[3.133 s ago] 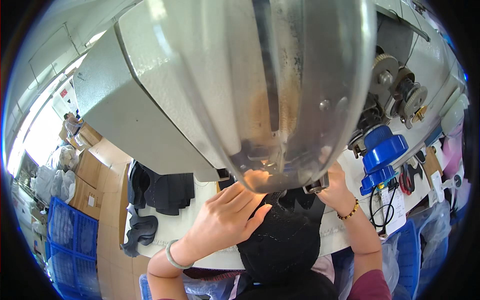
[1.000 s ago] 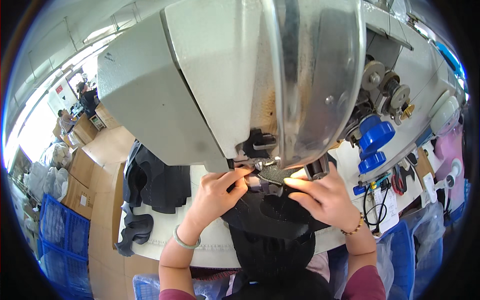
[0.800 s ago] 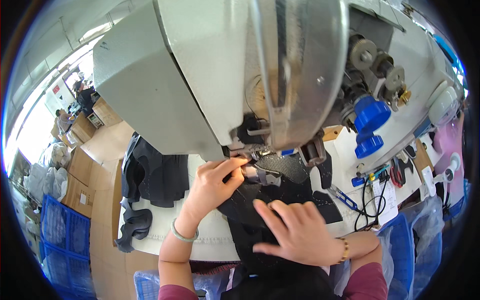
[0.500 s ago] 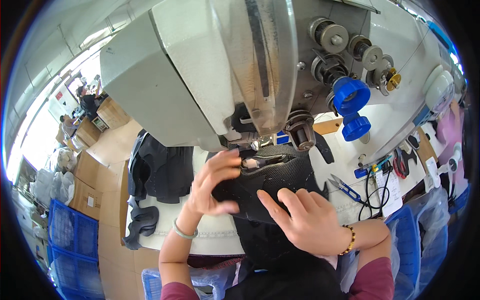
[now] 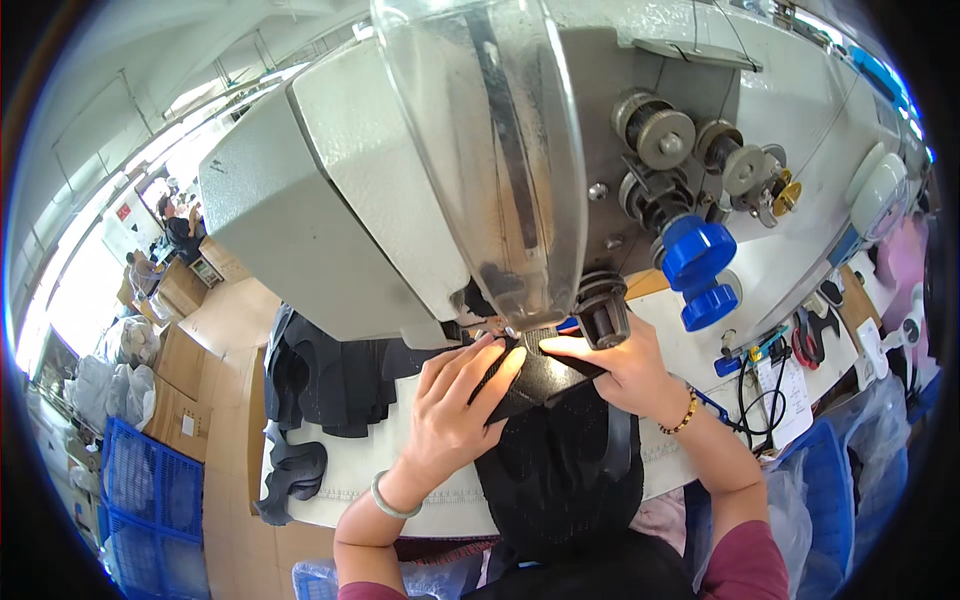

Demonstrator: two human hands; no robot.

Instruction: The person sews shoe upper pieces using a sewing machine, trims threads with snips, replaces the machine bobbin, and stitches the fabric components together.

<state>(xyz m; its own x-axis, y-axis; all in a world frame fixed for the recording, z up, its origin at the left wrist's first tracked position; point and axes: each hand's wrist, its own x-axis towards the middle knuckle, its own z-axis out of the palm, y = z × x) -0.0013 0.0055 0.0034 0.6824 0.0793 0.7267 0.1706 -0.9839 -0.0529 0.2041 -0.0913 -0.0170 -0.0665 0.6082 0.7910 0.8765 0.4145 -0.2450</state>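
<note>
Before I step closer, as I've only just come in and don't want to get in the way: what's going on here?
A person's bare left hand and right hand are both on a black mesh piece at a large pale-grey sewing machine with a clear, curved plastic guard. Whether they pinch or press it is hard to tell. Toward the left, dark flat cut pieces lie in a stack on the white tabletop.

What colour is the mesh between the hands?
The mesh is black, as the head view shows.
</note>
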